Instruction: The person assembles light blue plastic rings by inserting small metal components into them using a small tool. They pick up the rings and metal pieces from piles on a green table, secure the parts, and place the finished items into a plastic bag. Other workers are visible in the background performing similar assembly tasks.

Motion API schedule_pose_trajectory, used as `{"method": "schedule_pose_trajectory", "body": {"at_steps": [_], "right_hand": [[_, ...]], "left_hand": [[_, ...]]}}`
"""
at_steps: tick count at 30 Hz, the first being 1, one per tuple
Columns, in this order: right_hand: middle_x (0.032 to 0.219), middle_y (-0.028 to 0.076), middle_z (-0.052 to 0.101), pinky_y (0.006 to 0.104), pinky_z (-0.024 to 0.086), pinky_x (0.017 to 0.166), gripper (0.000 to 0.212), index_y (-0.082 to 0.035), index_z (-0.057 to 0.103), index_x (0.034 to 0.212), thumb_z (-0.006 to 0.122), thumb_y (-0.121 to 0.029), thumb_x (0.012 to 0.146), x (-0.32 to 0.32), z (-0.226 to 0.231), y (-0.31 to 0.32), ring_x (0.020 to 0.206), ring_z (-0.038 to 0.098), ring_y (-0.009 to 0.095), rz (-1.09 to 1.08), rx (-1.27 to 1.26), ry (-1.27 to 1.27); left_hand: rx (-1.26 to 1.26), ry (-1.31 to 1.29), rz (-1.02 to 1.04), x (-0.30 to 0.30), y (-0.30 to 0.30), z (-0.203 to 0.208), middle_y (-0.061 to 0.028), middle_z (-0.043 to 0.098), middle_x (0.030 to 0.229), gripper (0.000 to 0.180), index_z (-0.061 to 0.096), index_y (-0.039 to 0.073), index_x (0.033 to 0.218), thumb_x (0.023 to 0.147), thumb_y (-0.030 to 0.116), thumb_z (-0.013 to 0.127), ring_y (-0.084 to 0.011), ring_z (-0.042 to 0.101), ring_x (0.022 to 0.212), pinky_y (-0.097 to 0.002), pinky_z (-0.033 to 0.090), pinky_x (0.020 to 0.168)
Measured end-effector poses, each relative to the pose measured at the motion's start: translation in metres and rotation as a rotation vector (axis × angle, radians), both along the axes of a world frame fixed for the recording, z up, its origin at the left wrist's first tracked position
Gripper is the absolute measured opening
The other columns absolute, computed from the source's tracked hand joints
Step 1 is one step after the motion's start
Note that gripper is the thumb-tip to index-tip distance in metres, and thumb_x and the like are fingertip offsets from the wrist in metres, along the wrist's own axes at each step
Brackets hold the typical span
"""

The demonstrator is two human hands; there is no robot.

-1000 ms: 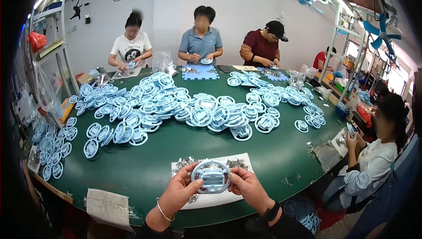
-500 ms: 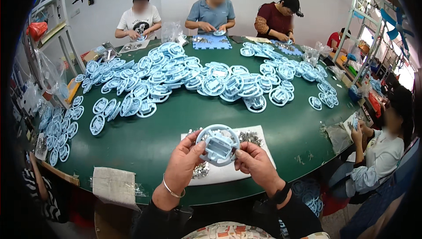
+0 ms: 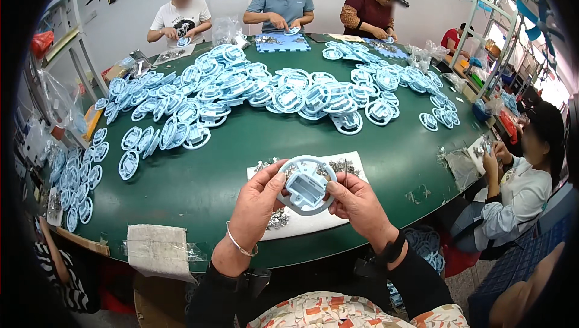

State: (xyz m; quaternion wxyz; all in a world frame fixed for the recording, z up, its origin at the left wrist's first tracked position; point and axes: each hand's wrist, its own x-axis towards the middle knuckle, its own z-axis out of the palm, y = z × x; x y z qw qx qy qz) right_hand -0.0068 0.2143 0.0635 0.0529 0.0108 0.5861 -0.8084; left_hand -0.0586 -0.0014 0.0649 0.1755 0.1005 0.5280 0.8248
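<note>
A round light-blue plastic housing [image 3: 307,188] with a rectangular compartment in its middle is held up in front of me, over a white pad [image 3: 301,225]. My left hand [image 3: 258,198] grips its left rim, thumb in front and fingers behind. On the opposite side my right hand [image 3: 360,202] pinches the right rim, its thumb near the compartment. A thin dark sliver shows by the right fingers; I cannot make out what it is. Small shiny metal pieces [image 3: 278,219] lie on the pad, partly hidden behind the hands and housing.
A long heap of similar blue housings [image 3: 241,87] spreads across the green table [image 3: 199,201]. A grey cloth pad [image 3: 158,248] hangs over the near left edge. Three people work along the far side; another person [image 3: 518,177] sits at the right, hands on a part.
The housing has turned slightly in my hands, its compartment now slanting down to the right. My right fingers have shifted up along the rim. The whole view has moved a little.
</note>
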Motion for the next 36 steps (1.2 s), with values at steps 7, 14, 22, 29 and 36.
{"method": "schedule_pose_trajectory", "body": {"at_steps": [7,14,22,29,36], "right_hand": [[0.088,0.004,0.067,0.0222,0.045,0.054,0.016,-0.005,0.066,0.104,0.069,-0.016,0.094,0.004,-0.001,-0.008,0.069,0.062,0.009,-0.215,0.362,0.289],[0.098,0.010,0.065,0.0316,0.055,0.064,0.029,-0.006,0.069,0.107,0.079,-0.007,0.080,0.013,-0.004,-0.035,0.077,0.067,0.023,-0.222,1.018,0.815],[0.093,0.005,0.061,0.0237,0.049,0.065,0.026,0.001,0.064,0.111,0.073,-0.010,0.090,0.010,-0.015,-0.007,0.073,0.056,0.009,-0.392,0.672,0.533],[0.083,-0.002,0.060,0.0193,0.045,0.061,0.025,0.003,0.064,0.112,0.064,-0.019,0.099,0.010,0.003,-0.001,0.068,0.053,0.004,-0.181,0.232,0.148],[0.078,-0.003,0.060,0.0188,0.043,0.059,0.023,0.002,0.065,0.109,0.063,-0.018,0.100,0.008,0.002,0.000,0.063,0.053,0.003,-0.175,0.196,0.140]], "left_hand": [[0.010,-0.073,0.171,0.013,0.004,-0.002,-0.0105,0.055,0.125,0.047,0.038,0.004,0.147,0.107,0.028,0.044,-0.0202,0.057,0.118,-0.0374,0.054,0.094],[0.366,-0.181,-0.037,0.015,0.013,-0.014,-0.0128,0.053,0.135,0.048,0.030,0.005,0.149,0.103,0.013,0.040,-0.0241,0.059,0.119,-0.0410,0.052,0.098],[0.376,-0.217,-0.022,0.008,0.014,-0.012,-0.0170,0.054,0.133,0.047,0.035,0.001,0.144,0.097,0.003,0.034,-0.0282,0.062,0.118,-0.0451,0.057,0.097],[0.329,-0.209,-0.085,0.014,0.018,-0.007,-0.0131,0.056,0.132,0.048,0.034,0.001,0.147,0.099,0.003,0.037,-0.0219,0.063,0.113,-0.0387,0.057,0.095],[0.226,-0.056,-0.056,0.015,0.024,-0.004,-0.0131,0.055,0.131,0.061,0.032,0.003,0.149,0.092,-0.002,0.054,-0.0201,0.060,0.117,-0.0343,0.055,0.095]]}}
